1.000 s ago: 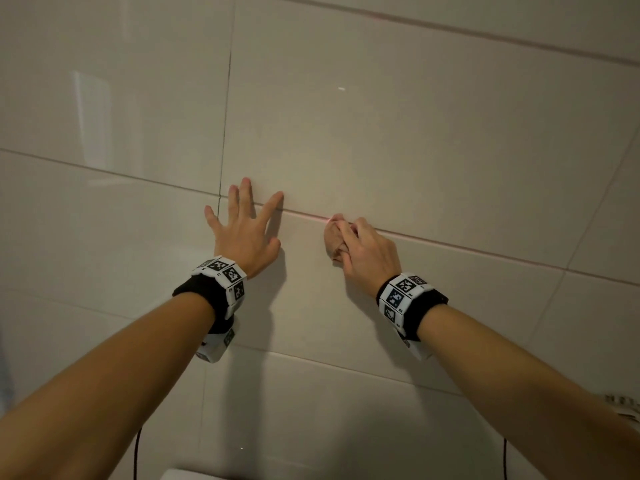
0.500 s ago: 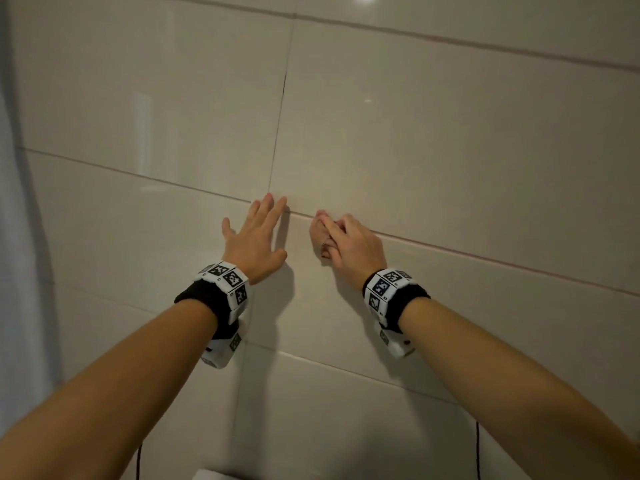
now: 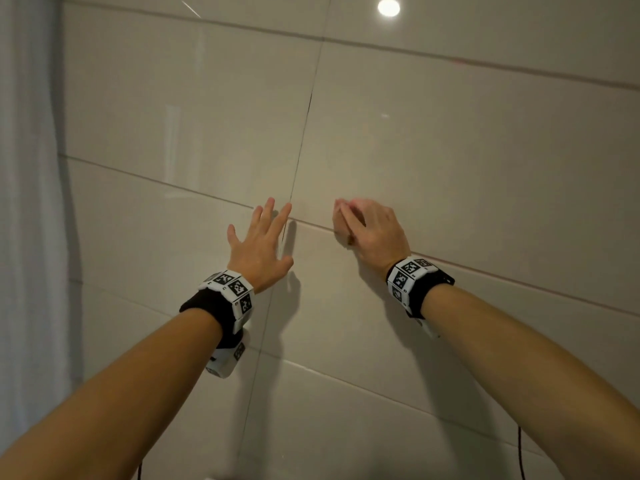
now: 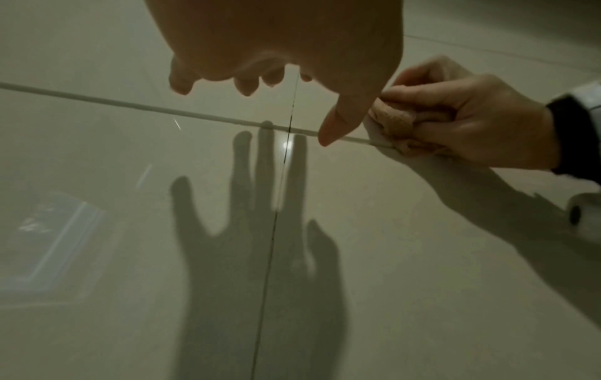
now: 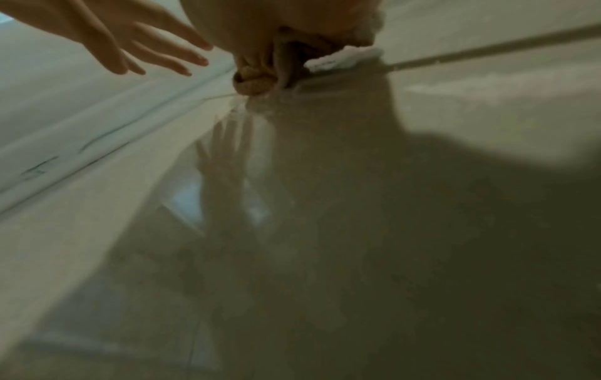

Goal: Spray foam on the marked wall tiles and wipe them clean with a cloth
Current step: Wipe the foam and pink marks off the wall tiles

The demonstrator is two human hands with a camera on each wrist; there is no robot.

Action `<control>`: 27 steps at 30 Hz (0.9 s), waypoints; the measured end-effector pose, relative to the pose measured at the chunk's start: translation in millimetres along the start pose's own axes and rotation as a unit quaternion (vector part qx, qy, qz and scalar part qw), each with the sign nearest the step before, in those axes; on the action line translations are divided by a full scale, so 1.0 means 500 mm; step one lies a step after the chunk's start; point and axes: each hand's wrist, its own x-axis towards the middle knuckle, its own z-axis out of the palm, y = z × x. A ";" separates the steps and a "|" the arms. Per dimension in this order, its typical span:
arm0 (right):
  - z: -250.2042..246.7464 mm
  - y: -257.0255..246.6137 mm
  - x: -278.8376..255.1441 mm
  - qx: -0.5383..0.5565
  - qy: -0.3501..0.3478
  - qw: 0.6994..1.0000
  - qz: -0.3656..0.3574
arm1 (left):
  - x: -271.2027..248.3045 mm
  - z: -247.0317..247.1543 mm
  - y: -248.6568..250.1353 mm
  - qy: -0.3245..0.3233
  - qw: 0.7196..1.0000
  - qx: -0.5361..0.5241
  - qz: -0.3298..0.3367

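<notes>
While the right hand (image 3: 372,230) keeps its grip clamped on a bunched tan cloth (image 4: 395,126) against the wall tiles (image 3: 450,161), white foam (image 5: 344,59) sits just beside it. Left hand (image 3: 259,244), fingers spread, braces nearby. Firm, overlapping strokes along the grout line (image 4: 130,105) seem best.

Glossy beige wall (image 3: 485,174) fills the view, thin grout lines (image 3: 301,147) crossing it, a round lamp reflection (image 3: 388,7) shining up top and a pale curtain (image 3: 27,202) hanging at the left edge.
</notes>
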 end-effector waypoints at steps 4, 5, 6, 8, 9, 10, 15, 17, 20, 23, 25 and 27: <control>0.016 0.001 -0.001 -0.022 0.018 0.996 -0.084 | -0.009 -0.002 -0.017 0.001 1.000 0.013 -0.008; 0.019 0.001 -0.005 -0.029 0.002 0.996 -0.089 | -0.011 -0.002 -0.021 0.001 1.000 0.015 -0.009; 0.021 0.002 -0.010 -0.033 -0.024 0.995 -0.089 | -0.012 -0.003 -0.024 0.000 1.000 0.017 -0.010; 0.015 -0.002 -0.017 -0.023 -0.083 0.993 -0.078 | -0.014 -0.004 -0.030 -0.002 1.000 0.021 -0.013; 0.014 -0.004 -0.018 -0.016 -0.104 0.992 -0.076 | -0.014 -0.004 -0.032 -0.003 1.000 0.023 -0.015; 0.013 -0.007 -0.019 -0.013 -0.113 0.990 -0.079 | -0.014 -0.005 -0.033 -0.004 1.000 0.024 -0.016; 0.022 -0.008 -0.003 -0.036 -0.131 0.984 -0.111 | -0.009 -0.004 -0.024 -0.010 1.000 0.021 -0.013; 0.019 -0.001 0.011 -0.056 -0.156 0.980 -0.106 | -0.005 -0.003 -0.017 -0.010 1.000 0.022 -0.008; 0.008 0.012 0.028 -0.071 -0.177 0.977 -0.095 | 0.004 0.000 -0.004 -0.011 1.000 0.025 -0.003; -0.003 0.031 0.037 -0.094 -0.173 0.977 -0.079 | 0.017 0.001 0.012 -0.013 0.999 0.031 0.008; -0.008 0.045 0.041 -0.103 -0.174 0.977 -0.062 | 0.029 0.001 0.025 -0.015 0.999 0.032 0.015; -0.017 0.064 0.051 -0.119 -0.171 0.977 -0.040 | 0.041 0.000 0.041 -0.016 0.999 0.033 0.023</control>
